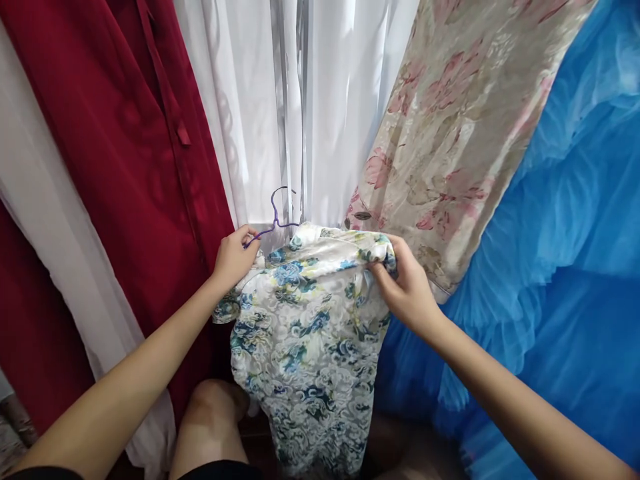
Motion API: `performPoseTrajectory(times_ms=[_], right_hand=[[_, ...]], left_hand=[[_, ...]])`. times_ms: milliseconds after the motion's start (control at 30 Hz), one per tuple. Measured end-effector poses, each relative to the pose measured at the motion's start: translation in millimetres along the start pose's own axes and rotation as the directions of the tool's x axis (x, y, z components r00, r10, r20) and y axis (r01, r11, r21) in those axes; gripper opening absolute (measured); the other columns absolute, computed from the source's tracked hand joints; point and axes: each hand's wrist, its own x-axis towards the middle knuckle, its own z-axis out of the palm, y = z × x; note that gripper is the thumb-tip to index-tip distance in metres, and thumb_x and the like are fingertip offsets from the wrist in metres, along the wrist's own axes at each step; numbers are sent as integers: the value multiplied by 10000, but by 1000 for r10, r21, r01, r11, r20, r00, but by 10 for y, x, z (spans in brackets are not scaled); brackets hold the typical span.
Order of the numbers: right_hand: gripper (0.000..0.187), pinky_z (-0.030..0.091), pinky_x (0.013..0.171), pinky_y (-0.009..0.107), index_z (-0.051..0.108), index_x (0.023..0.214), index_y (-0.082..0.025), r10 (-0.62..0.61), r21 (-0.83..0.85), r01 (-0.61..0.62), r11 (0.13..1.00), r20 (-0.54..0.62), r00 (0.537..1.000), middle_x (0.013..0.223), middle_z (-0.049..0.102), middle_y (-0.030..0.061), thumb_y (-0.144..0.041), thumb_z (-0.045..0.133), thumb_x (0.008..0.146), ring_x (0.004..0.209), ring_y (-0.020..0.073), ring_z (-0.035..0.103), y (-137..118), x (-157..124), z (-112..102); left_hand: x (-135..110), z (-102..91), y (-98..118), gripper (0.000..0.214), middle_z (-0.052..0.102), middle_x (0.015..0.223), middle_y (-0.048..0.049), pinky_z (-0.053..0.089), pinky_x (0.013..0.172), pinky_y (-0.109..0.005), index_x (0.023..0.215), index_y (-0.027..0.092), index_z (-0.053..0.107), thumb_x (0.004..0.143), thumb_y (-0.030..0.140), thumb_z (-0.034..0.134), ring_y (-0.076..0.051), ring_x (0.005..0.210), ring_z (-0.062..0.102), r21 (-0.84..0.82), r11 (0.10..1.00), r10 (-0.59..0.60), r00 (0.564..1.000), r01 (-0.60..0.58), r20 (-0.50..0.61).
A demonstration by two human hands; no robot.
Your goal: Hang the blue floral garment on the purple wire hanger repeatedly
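Seemingly halfway: thin purple hanger (275, 219), one side hidden by white-and-blue floral fabric garment (315, 333), other uncovered | left hand (236, 255) pinches hanger | right hand (409, 283) pinches garment's top edge | garment hangs between hands

Brightly lit white drapery (343, 100) behind

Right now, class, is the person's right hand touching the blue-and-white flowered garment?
Touching. The head view shows it plainly: the right hand grips the upper edge of the flowered garment, thumb pressed against the cloth.
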Motion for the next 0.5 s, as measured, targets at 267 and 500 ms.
performPoseTrajectory(times_ms=[267,500], right_hand=[[224,364,583,280,655,715,-230,195,72,-190,979,-70,978,602,510,-10,-194,493,866,564,166,456,235,212,-38],[256,473,590,288,664,753,-212,191,437,-441,784,506,841,665,621,17,-321,478,892,616,188,565,-100,-152,190]], left_hand=[[-42,-186,-115,265,731,785,-28,391,651,-275,799,192,733,842,284,488,-205,705,615,75,997,-39,998,35,43],[-264,-230,-230,181,623,727,-34,429,653,-279,711,193,608,815,241,468,-176,686,553,-257,965,-101,970,42,-221]])
